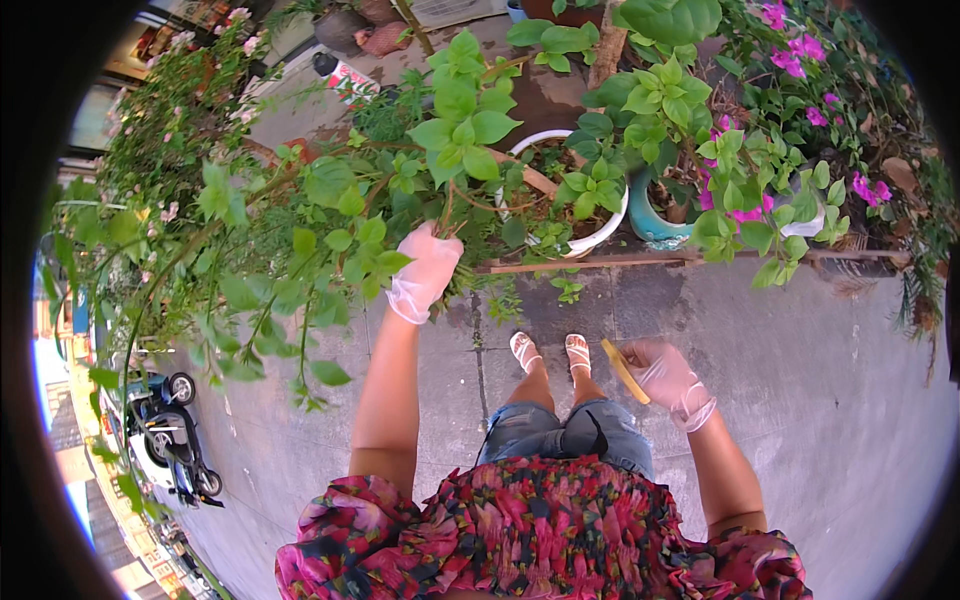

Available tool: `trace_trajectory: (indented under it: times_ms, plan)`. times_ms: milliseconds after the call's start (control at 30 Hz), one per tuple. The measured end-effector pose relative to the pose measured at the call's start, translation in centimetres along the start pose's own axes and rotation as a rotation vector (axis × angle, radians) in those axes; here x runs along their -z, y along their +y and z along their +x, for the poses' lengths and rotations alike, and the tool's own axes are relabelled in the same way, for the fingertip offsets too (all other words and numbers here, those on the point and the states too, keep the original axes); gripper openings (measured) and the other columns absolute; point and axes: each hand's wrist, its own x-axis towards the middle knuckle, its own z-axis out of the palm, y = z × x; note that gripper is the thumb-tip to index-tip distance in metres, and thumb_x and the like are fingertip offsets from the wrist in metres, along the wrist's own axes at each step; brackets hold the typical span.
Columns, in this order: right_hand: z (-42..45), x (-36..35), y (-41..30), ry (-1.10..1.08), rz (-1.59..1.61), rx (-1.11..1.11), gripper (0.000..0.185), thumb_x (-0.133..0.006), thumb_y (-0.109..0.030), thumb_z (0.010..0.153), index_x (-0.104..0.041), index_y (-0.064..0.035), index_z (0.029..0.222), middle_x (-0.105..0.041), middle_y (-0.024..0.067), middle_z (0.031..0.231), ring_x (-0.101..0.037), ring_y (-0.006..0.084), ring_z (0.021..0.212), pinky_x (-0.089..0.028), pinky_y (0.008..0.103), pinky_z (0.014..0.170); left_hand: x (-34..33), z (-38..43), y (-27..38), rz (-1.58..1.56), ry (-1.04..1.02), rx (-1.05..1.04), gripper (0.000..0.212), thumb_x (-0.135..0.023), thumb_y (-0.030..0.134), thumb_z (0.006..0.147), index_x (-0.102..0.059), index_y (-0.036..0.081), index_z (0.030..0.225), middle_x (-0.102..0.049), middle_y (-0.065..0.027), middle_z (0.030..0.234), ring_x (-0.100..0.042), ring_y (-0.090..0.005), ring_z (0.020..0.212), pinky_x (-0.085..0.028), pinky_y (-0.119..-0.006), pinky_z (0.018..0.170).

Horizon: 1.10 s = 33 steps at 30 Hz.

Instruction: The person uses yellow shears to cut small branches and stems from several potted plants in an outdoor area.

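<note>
My left hand [426,262], in a thin clear plastic glove, is closed around a bunch of plant stems [450,225] among the leafy branches. Thin brown stem ends stick out above the fist, and greenery shows beside and below it. Broad green leaves [457,135] hang just above this hand. My right hand [664,375], gloved the same way and slightly blurred, holds a narrow yellow object [625,371] out over the pavement, apart from the plants. Its exact kind cannot be told from this angle.
A white round planter [600,244] and a turquoise pot [656,217] stand behind a low ledge [585,264]. Magenta bougainvillea flowers [795,56] grow at the right. A red and white bottle [349,81] lies farther back. Motor scooters [176,442] are parked at the left on grey paving [787,352].
</note>
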Motion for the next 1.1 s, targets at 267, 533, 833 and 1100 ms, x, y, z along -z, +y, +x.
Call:
trace_trajectory:
  times_ms: [267, 533, 833, 1100]
  plan:
    - [0.8, -3.2, 2.2, -0.114, -0.370, 0.253, 0.024, -0.058, -0.027, 0.074, -0.062, -0.0063, 0.086, -0.061, 0.0160, 0.079, -0.059, 0.0318, 0.074, -0.046, 0.0345, 0.065, -0.7, -9.0, 0.0, -0.017, 0.227, -0.203, 0.014, -0.060, 0.011, 0.069, -0.053, 0.004, 0.079, -0.056, -0.0146, 0.061, -0.058, -0.0290, 0.058, -0.045, -0.036, 0.050]
    - [0.7, -9.0, 6.4, -0.123, -0.375, 0.328, 0.027, -0.056, -0.030, 0.074, -0.061, -0.0048, 0.083, -0.060, 0.0174, 0.077, -0.058, 0.0340, 0.073, -0.046, 0.0367, 0.064, -0.7, -17.3, -2.2, -0.136, 0.353, -0.238, 0.015, -0.062, 0.002, 0.067, -0.054, 0.005, 0.079, -0.055, -0.0065, 0.060, -0.053, -0.0164, 0.050, -0.042, -0.026, 0.047]
    - [-2.6, -14.7, 10.0, -0.181, -0.365, 0.224, 0.029, -0.056, -0.031, 0.077, -0.062, -0.0032, 0.087, -0.061, 0.0169, 0.078, -0.059, 0.0308, 0.073, -0.045, 0.0345, 0.065, 2.9, -30.1, -13.6, -0.807, 0.808, 0.415, 0.004, -0.057, 0.004, 0.071, -0.053, 0.005, 0.071, -0.050, 0.0005, 0.064, -0.044, -0.0091, 0.054, -0.038, -0.025, 0.051]
    - [-4.9, -18.9, 8.8, -0.231, -0.102, 0.161, 0.026, -0.059, -0.025, 0.079, -0.061, 0.0003, 0.085, -0.061, 0.0125, 0.070, -0.059, 0.0197, 0.062, -0.044, 0.0289, 0.056, 5.4, -41.6, -21.5, -1.319, 0.960, 0.629, 0.016, -0.050, 0.004, 0.070, -0.057, 0.006, 0.084, -0.041, 0.0017, 0.061, -0.039, -0.0094, 0.051, -0.038, -0.024, 0.049]
